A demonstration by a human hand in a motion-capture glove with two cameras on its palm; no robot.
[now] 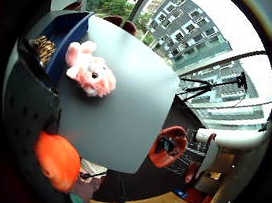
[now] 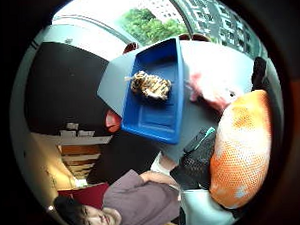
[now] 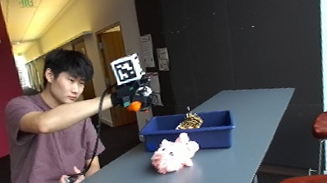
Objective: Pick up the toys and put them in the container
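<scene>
Above the grey surface (image 3: 250, 122), the gloved right hand (image 3: 129, 96) holds an orange toy (image 3: 134, 106) in its grip, raised over the blue container (image 3: 187, 130). A striped toy (image 2: 150, 85) lies inside the container; a pink pig toy (image 3: 173, 154) rests just beside it.

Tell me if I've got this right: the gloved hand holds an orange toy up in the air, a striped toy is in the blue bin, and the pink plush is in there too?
Not quite. The pink plush lies on the table beside the blue bin, as the outside view shows. The rest is right: the gloved hand holds the orange toy aloft, and the striped toy is inside.
</scene>
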